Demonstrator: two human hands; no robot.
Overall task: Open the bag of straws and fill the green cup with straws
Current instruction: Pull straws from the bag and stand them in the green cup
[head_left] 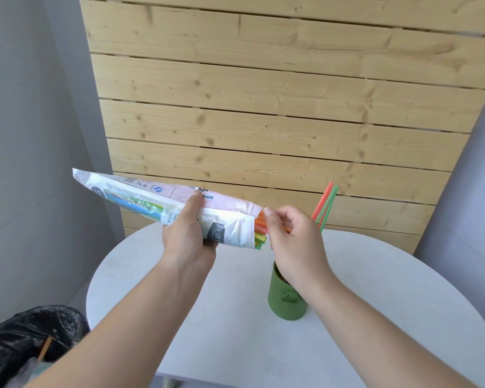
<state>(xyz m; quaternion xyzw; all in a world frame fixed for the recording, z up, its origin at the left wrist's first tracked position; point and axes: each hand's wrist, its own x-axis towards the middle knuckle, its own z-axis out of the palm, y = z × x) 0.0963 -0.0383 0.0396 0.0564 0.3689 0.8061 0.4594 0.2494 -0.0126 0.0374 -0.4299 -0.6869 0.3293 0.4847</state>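
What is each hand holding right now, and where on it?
The left hand grips the straw bag around its middle. The right hand pinches orange straws by the ends sticking out of the bag's open mouth.

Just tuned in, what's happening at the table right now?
A person's left hand grips the white printed plastic bag of straws above the round white table, its end already open. The right hand pinches orange straws at the bag's mouth. The green cylindrical cup below holds only a few orange and green straws.
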